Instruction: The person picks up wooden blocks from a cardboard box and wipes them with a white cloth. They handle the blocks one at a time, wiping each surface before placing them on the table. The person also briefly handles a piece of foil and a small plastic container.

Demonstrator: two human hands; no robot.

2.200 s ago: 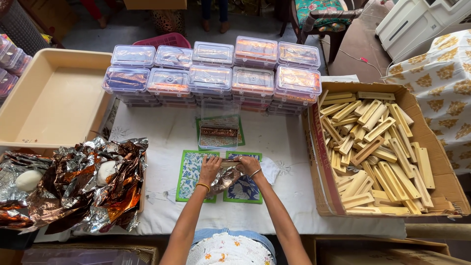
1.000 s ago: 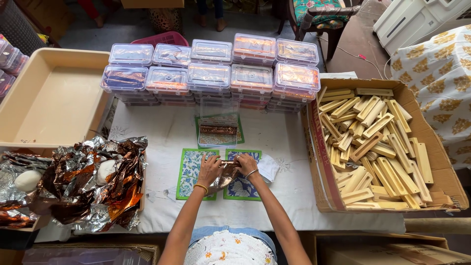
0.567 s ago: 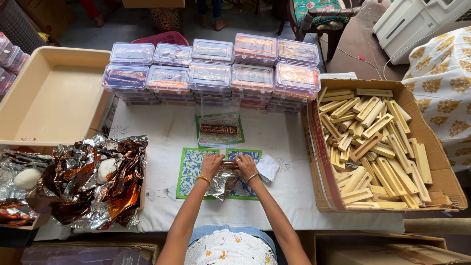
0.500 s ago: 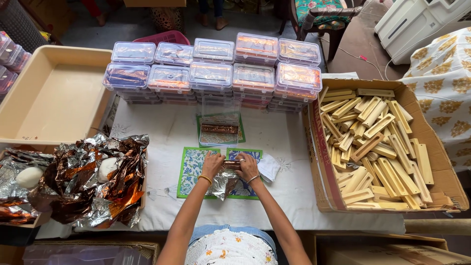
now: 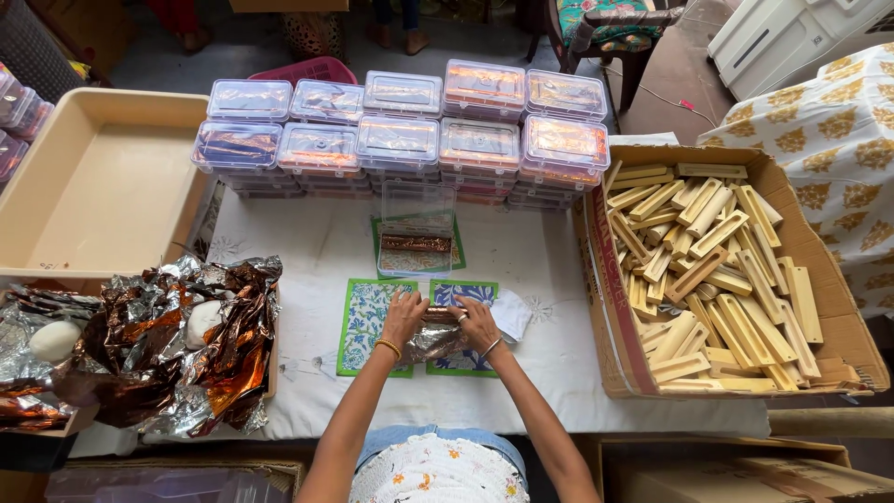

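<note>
white cloth-covered table [image 5: 540, 279], seen from above. left hand [image 5: 402, 317] and right hand [image 5: 478, 321] both closed on a foil-wrapped bar [image 5: 438, 315], pressing crinkled foil sheet [image 5: 430, 343] around it over two floral mats [image 5: 368, 317]. just beyond: open clear box [image 5: 415, 237]. farther: stacked lidded boxes [image 5: 400, 140]. right: carton of wooden blocks [image 5: 712, 279]. left: foil heap [image 5: 158, 349], beige tray [image 5: 102, 186].

Both hands cover the foil-wrapped piece [image 5: 438, 317], so its shape underneath can't be made out. At nine o'clock, the foil heap [image 5: 158, 345] runs off the frame. At twelve, the people standing [image 5: 396, 23] are cut at the ankles. Lower lidded boxes [image 5: 400, 144] sit buried in their stacks.
</note>
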